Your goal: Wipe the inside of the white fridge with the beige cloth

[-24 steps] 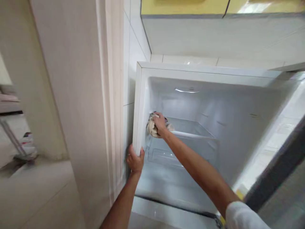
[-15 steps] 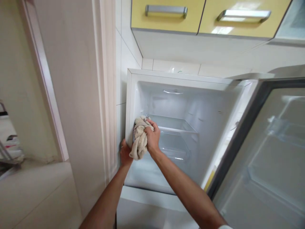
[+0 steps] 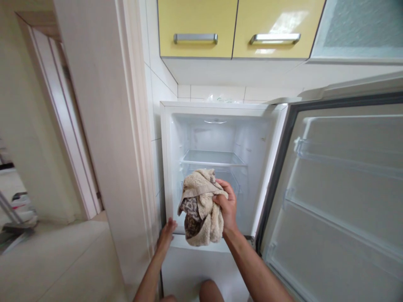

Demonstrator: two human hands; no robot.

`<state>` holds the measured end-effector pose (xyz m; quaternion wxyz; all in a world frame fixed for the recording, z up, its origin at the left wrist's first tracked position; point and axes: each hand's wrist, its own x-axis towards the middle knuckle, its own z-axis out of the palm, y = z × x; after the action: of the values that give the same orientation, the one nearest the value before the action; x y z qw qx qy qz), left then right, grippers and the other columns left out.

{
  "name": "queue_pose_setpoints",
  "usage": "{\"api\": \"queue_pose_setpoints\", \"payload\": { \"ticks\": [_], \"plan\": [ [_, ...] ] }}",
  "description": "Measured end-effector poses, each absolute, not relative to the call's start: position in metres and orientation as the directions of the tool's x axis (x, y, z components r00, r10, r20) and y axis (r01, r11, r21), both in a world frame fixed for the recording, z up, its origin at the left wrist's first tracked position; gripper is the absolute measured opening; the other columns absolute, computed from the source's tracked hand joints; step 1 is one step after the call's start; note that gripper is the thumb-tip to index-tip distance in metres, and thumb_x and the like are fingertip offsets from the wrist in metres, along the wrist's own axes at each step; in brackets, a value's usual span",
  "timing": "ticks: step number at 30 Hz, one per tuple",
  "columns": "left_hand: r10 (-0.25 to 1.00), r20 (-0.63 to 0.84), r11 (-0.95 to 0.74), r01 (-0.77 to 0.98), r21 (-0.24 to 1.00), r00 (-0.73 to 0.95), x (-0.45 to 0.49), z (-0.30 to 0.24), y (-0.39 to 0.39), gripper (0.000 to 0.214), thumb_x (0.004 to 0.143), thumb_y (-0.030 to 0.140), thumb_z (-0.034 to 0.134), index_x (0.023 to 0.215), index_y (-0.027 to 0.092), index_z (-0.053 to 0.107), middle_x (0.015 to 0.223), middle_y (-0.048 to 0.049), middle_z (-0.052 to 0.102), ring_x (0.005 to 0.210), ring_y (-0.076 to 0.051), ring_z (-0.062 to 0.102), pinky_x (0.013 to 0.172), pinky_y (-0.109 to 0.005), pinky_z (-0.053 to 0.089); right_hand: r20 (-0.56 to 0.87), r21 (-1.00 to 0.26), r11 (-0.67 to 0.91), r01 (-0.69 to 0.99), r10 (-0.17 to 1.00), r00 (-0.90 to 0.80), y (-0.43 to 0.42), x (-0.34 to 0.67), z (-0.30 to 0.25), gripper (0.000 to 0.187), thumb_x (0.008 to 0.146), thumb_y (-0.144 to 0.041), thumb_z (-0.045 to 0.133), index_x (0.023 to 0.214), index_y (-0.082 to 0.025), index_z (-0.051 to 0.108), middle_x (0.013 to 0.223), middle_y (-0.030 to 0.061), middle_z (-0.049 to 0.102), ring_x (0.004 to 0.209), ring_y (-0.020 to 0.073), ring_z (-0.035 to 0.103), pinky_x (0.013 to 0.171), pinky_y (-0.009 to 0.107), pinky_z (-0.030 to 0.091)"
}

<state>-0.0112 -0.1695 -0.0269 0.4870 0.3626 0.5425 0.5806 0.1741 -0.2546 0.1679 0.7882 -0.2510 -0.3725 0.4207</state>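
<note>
My right hand (image 3: 229, 207) grips a bunched beige cloth (image 3: 204, 188) with a brown patterned part, thumb on the near side. The cloth hangs in front of the open refrigerator (image 3: 217, 107), hiding part of its lower interior. At the lower left edge of the refrigerator, my left hand (image 3: 167, 233) rests against the frame with its fingers stretched out and holds nothing. Inside, a glass shelf (image 3: 214, 157) spans the upper part of the compartment.
The refrigerator door (image 3: 333, 201) stands swung open to the right, with clear door racks (image 3: 346, 161). Yellow cabinets (image 3: 198, 19) hang above. A pale door frame (image 3: 103, 126) stands close on the left. A dustpan (image 3: 15, 235) lies on the floor at far left.
My right hand has drawn the cloth from the inner left wall out to the front middle. The left hand has slid lower along the left edge. The view has shifted.
</note>
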Motion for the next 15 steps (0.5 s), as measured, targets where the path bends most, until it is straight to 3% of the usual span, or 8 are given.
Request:
{"api": "queue_pose_setpoints", "payload": {
  "ticks": [3, 6, 9, 12, 15],
  "plan": [
    [0.964, -0.253, 0.193, -0.427, 0.884, -0.087, 0.022, -0.049, -0.205, 0.045, 0.079, 0.061, 0.065, 0.093, 0.019, 0.072, 0.101, -0.0177, 0.077, 0.114, -0.037, 0.069, 0.094, -0.054, 0.055, 0.348, -0.728, 0.480, -0.489, 0.874, 0.340, -0.269, 0.187, 0.150, 0.041, 0.047, -0.022, 0.070, 0.089, -0.024, 0.073, 0.084, -0.0024, 0.069, 0.071, 0.0149, 0.051, 0.066, 0.026, 0.041],
    [0.954, -0.300, 0.206, -0.702, 0.682, -0.012, 0.061, -0.050, -0.236, 0.033, 0.068, 0.045, 0.077, 0.091, 0.021, 0.074, 0.105, -0.0113, 0.079, 0.119, -0.034, 0.067, 0.096, -0.045, 0.055, 0.320, -0.751, 0.448, -0.486, 0.890, 0.326, -0.284, 0.201, 0.133, 0.042, 0.046, -0.022, 0.071, 0.088, -0.024, 0.074, 0.083, -0.0022, 0.069, 0.071, 0.0153, 0.053, 0.065, 0.026, 0.042],
    [0.966, -0.258, 0.181, -0.719, 0.671, 0.002, 0.086, -0.037, -0.261, 0.026, 0.062, 0.039, 0.079, 0.079, 0.020, 0.075, 0.088, -0.0094, 0.079, 0.110, -0.034, 0.070, 0.090, -0.042, 0.057, 0.292, -0.781, 0.431, -0.452, 0.892, 0.347, -0.302, 0.219, 0.120, 0.043, 0.047, -0.022, 0.072, 0.089, -0.025, 0.074, 0.082, -0.0023, 0.069, 0.068, 0.0147, 0.053, 0.063, 0.025, 0.042],
    [0.979, -0.163, 0.201, -0.667, 0.718, 0.120, 0.094, -0.026, -0.278, 0.025, 0.058, 0.039, 0.084, 0.067, 0.018, 0.073, 0.068, -0.0072, 0.074, 0.085, -0.030, 0.073, 0.075, -0.037, 0.056, 0.251, -0.804, 0.430, -0.412, 0.872, 0.420, -0.322, 0.236, 0.112, 0.041, 0.046, -0.021, 0.072, 0.087, -0.025, 0.075, 0.080, -0.0027, 0.069, 0.065, 0.0135, 0.052, 0.059, 0.024, 0.041],
    [0.980, -0.109, 0.196, -0.675, 0.711, 0.169, 0.096, -0.021, -0.293, 0.033, 0.050, 0.037, 0.094, 0.070, 0.018, 0.076, 0.071, -0.0045, 0.074, 0.069, -0.021, 0.068, 0.065, -0.029, 0.051, 0.202, -0.813, 0.416, -0.408, 0.858, 0.472, -0.342, 0.247, 0.104, 0.040, 0.044, -0.021, 0.071, 0.084, -0.026, 0.075, 0.075, -0.0033, 0.069, 0.061, 0.0124, 0.050, 0.056, 0.022, 0.040]
  ]
}}
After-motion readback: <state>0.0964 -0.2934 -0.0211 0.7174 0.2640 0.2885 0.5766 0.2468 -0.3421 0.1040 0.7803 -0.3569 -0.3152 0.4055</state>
